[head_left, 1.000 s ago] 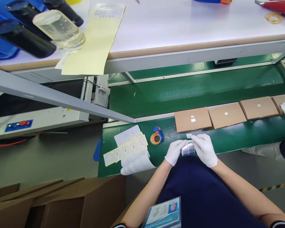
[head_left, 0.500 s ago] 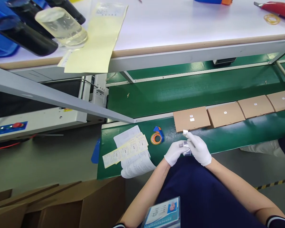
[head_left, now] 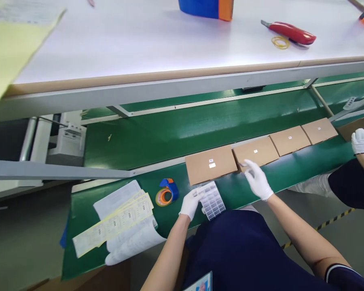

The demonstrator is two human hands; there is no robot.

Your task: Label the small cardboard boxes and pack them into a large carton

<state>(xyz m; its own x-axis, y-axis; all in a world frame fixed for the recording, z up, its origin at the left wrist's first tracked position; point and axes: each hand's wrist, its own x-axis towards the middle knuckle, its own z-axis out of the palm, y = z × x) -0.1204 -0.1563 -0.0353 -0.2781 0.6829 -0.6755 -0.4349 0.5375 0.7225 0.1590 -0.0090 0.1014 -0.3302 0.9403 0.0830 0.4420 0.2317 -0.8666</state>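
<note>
My left hand (head_left: 189, 203), in a white glove, grips the upper left edge of a sheet of labels (head_left: 212, 201). The sheet is marked off into a grid of small rectangles and tilts over the belt's near edge. To the right, my gloved right hand (head_left: 259, 181) is over the near side of the second cardboard box (head_left: 256, 151), with thumb and forefinger drawn together. A small pale label (head_left: 242, 164) shows at those fingertips, blurred. The nearest cardboard box (head_left: 210, 169) bears two white stickers; the second shows one.
More boxes (head_left: 291, 140) continue rightward along the green belt (head_left: 157, 141). An orange tape roll in a blue dispenser (head_left: 166, 193) lies left of my hands, beside papers (head_left: 121, 226). Above runs a white shelf (head_left: 133, 48) with a red-handled cutter (head_left: 291, 32). A co-worker's gloved hand (head_left: 361, 141) is far right.
My view has swung right. My right hand has left the sheet of labels and moved right to the second box. In my left hand the sheet now lies spread to view.
</note>
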